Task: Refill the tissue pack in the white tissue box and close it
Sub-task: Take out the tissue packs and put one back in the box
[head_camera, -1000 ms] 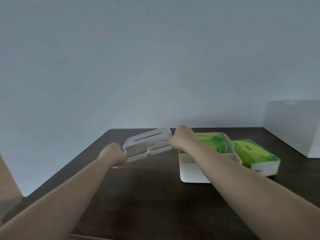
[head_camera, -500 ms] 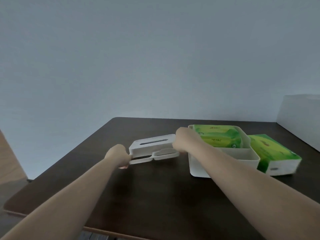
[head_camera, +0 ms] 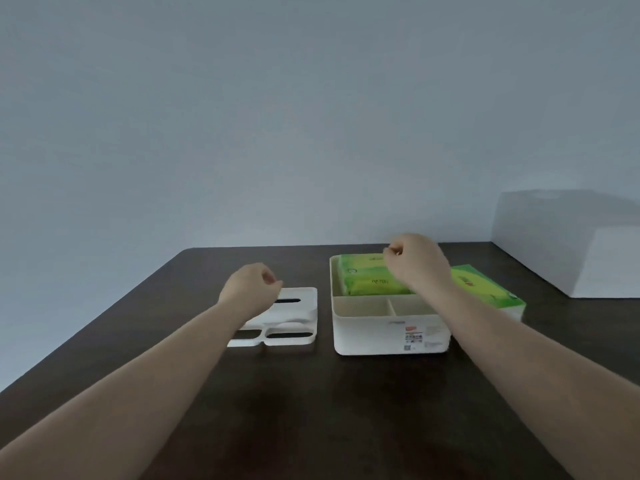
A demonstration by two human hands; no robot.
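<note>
The white tissue box [head_camera: 377,332] stands uncovered on the dark table, with a green tissue pack [head_camera: 367,280] lying in its rear compartment and two bare compartments in front. Its white lid [head_camera: 294,317], with a slot and two openings, lies flat on the table to the left of the box. My left hand [head_camera: 251,289] hovers over the lid's left part, fingers curled, holding nothing. Over the pack in the box, my right hand [head_camera: 415,261] is also curled with nothing in it. A second green tissue pack [head_camera: 485,292] lies right of the box.
A large white box [head_camera: 571,244] stands at the back right of the dark table [head_camera: 311,410], against the pale wall. The table's left edge runs diagonally toward me.
Both hands carried the lid down to the table left of the box and let go of it. My right hand then moved right, over the box.
</note>
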